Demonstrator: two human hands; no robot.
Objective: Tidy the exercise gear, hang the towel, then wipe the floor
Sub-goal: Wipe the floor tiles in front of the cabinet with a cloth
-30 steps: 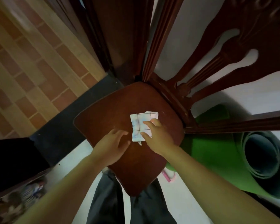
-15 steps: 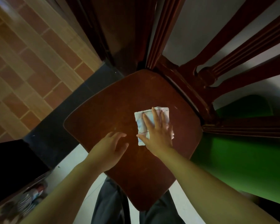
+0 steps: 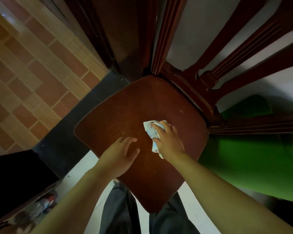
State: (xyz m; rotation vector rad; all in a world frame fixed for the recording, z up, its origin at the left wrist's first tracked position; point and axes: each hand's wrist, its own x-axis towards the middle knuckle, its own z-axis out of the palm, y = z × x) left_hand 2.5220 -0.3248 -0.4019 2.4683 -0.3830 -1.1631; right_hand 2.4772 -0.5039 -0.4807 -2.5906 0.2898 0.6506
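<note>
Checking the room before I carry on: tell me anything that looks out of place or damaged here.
The small white cloth lies crumpled on the chair seat, gripped by the right hand, not hung up. The seat shows pale scuffs. The green mat lies beside the chair.

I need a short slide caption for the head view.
Right hand grips a small cloth on the chair seat; left hand open beside it.

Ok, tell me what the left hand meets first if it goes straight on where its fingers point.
Probably the crumpled cloth gripped by the right hand; only bare chair seat lies between. How high the left hand hovers is unclear.
</note>
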